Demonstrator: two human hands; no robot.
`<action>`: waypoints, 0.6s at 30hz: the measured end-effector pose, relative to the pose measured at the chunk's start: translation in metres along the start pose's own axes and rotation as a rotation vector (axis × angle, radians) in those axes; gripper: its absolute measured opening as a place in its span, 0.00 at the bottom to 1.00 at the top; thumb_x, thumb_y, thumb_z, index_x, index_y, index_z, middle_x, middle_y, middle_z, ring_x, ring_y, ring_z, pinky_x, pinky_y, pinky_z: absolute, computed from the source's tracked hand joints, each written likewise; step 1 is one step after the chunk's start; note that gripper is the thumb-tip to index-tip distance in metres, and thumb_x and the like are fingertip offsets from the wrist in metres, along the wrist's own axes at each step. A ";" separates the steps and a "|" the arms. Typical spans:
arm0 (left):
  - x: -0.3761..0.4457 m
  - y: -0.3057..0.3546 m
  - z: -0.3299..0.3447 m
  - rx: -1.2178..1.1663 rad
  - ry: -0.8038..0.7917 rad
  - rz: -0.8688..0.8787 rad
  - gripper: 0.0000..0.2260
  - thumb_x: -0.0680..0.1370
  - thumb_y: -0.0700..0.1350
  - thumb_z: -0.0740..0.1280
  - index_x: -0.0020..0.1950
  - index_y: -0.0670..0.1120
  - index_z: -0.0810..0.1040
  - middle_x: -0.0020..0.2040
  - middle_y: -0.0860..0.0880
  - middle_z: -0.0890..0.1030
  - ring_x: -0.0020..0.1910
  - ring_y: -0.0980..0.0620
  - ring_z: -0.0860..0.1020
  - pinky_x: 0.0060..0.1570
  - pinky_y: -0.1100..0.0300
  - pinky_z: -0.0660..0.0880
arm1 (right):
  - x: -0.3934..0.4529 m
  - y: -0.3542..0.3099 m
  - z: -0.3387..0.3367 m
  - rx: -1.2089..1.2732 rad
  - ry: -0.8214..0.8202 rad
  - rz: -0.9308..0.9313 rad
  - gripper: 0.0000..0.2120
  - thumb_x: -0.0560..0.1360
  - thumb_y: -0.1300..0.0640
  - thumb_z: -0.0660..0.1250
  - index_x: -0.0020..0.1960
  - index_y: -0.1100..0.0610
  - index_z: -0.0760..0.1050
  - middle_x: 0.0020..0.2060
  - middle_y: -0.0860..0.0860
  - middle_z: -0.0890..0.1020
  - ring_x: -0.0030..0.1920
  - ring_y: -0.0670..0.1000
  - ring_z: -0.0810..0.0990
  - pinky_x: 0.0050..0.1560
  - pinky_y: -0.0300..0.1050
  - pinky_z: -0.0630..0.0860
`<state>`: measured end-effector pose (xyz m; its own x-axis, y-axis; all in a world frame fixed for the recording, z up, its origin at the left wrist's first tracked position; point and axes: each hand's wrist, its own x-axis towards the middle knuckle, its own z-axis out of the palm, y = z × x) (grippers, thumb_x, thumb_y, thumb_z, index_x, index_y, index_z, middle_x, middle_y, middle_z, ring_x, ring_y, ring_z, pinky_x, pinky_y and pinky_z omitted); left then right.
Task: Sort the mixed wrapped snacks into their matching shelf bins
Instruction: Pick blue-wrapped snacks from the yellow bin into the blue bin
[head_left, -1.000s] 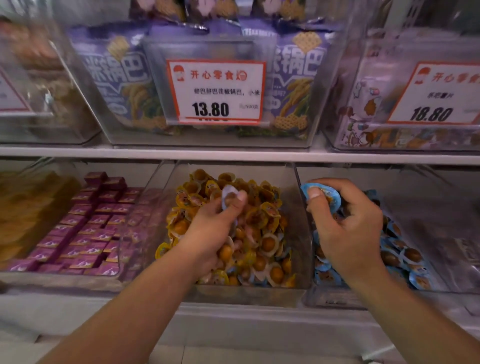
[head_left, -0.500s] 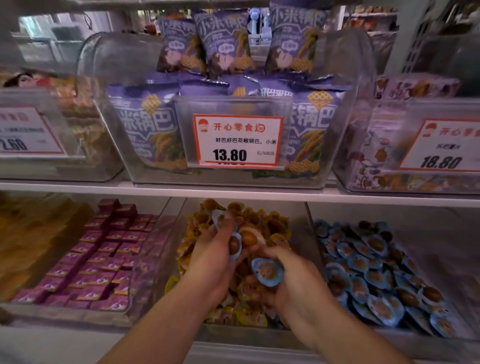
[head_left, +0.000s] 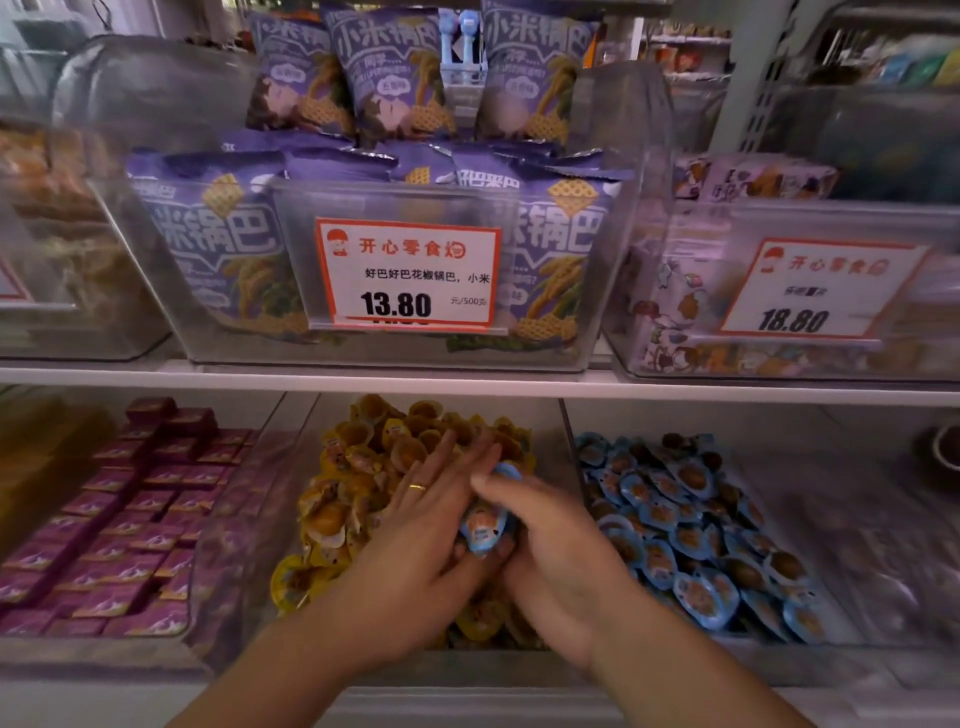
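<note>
Blue-wrapped snacks (head_left: 485, 525) mixed into middle lower bin (head_left: 550, 415), among yellow-wrapped snacks (head_left: 358, 467); held between both hands above that yellow pile.

Shelving unit, two tiers visible, divided by white shelf board (head_left: 467, 382). Further shelving blurred at upper right.

Upper tier: large clear bin (head_left: 623, 234) filled with purple bags (head_left: 223, 234); price card (head_left: 408, 275) reading 13.80 on front pocket. Right neighbour bin (head_left: 649, 364) with patterned packets and second price card (head_left: 821, 288) reading 18.80. Left neighbour bin, contents blurred.

Lower tier, left to right: bin of purple square packets (head_left: 119, 519); middle lower bin; right lower bin (head_left: 779, 426) of blue-wrapped pieces (head_left: 691, 519), just beside the middle one.

Obstruction: both forearms entering from bottom edge, covering front centre of the yellow pile.

Left hand (head_left: 415, 545): fingers extended over yellow pile, gold ring (head_left: 417, 487) on one finger, thumb under blue-wrapped snacks. Right hand (head_left: 556, 540): fingers curled round blue-wrapped snacks, index finger across their top. Hands touching at the held pieces. Exact count of held pieces: cannot tell.
</note>
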<state>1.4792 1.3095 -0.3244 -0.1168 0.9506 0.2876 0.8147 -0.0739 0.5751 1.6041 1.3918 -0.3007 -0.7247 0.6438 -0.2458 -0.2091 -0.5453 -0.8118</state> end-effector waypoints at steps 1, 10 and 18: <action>0.000 0.002 0.002 0.079 -0.014 0.003 0.32 0.77 0.63 0.54 0.78 0.64 0.43 0.78 0.69 0.44 0.78 0.64 0.37 0.79 0.52 0.46 | -0.003 0.000 -0.001 -0.097 0.025 -0.044 0.10 0.77 0.62 0.68 0.57 0.58 0.83 0.52 0.58 0.85 0.54 0.55 0.85 0.53 0.49 0.81; -0.004 0.011 0.002 -0.020 0.126 0.064 0.29 0.74 0.65 0.64 0.74 0.66 0.62 0.72 0.65 0.68 0.72 0.65 0.64 0.71 0.66 0.62 | -0.041 -0.054 -0.049 -0.302 0.177 -0.417 0.11 0.71 0.57 0.73 0.53 0.52 0.81 0.45 0.53 0.87 0.47 0.55 0.86 0.38 0.43 0.79; -0.037 0.021 -0.018 -0.150 0.455 -0.081 0.14 0.81 0.42 0.65 0.54 0.63 0.81 0.42 0.60 0.84 0.41 0.64 0.81 0.35 0.77 0.71 | -0.071 -0.091 -0.161 -1.117 0.208 -0.049 0.04 0.78 0.48 0.69 0.50 0.42 0.83 0.48 0.38 0.85 0.47 0.32 0.81 0.40 0.25 0.73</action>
<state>1.4900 1.2675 -0.3091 -0.4401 0.7292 0.5240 0.7058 -0.0799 0.7039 1.7803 1.4824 -0.2948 -0.5873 0.7844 -0.1995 0.5432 0.1992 -0.8156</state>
